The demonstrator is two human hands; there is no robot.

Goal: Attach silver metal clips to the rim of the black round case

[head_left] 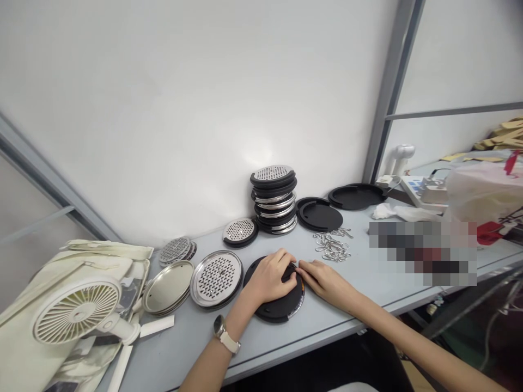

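Note:
A black round disc [275,311] lies on the table in front of me, with a silvery rim and a bit of orange showing at its right side. My left hand [274,276] rests on it, fingers curled over and gripping near its upper right edge. At that same edge, my right hand [324,280] is closed in a pinch; whatever its fingertips hold is too small to make out. Just left of the disc sits a round metal grater plate [216,277] on a black base. Several wire hooks [333,247] lie in a heap beyond my right hand.
Behind the hands stands a tall stack of grater discs [274,201], beside black round trays [322,214]. Plain metal discs [168,287] and small perforated plates [175,250] lie to the left. A white fan [77,310] rests on a cream bag. A plastic bag [486,190] stands at right.

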